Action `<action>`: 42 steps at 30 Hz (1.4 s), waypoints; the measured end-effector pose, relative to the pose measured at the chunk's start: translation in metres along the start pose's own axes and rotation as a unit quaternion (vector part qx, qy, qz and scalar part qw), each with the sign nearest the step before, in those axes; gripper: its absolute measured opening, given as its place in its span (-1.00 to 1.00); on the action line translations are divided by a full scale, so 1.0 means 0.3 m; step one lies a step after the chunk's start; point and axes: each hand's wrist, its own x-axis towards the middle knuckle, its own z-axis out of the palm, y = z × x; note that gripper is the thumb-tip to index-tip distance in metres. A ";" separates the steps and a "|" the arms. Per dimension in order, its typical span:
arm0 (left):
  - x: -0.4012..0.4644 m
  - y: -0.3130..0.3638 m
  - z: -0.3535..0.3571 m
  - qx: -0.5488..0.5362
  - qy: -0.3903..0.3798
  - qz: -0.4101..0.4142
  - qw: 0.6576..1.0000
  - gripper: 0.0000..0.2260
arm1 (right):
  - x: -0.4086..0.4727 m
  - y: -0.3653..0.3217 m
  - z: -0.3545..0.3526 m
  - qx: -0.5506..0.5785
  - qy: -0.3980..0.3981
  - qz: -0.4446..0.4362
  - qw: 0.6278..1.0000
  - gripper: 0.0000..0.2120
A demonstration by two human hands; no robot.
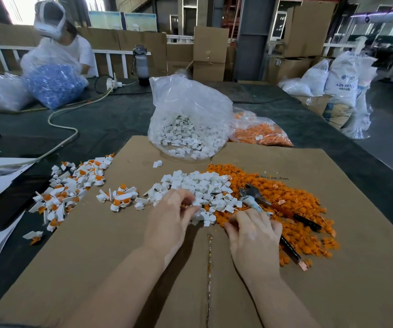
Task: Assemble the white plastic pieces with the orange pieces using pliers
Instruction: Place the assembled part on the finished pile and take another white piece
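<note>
Water bottle (141,67) & power strip (112,83) at table's (110,114) far edge, near blue-parts bag (56,85).

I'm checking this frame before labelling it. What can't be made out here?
Head view only:
- What the left hand and right hand pinch: their own fingers hide it.
- Pliers: middle covered by the right hand, lower handle partly buried in orange pieces.
- Print on the cardboard: too small.

Two hands (167,218), one pliers (252,192)
</note>
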 end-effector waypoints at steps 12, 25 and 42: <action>-0.037 0.024 0.122 -0.072 -0.016 -0.049 0.996 -0.74 | 0.010 -0.007 -0.004 -0.002 -0.020 -0.033 0.999 -0.79; -0.054 0.039 0.105 -0.087 -0.045 -0.028 0.995 -0.86 | 0.010 -0.008 -0.023 0.099 -0.001 -0.014 0.995 -0.82; -0.018 0.029 0.111 -0.048 -0.129 -0.027 0.990 -0.87 | 0.012 0.003 -0.035 0.292 -0.005 0.078 0.953 -0.91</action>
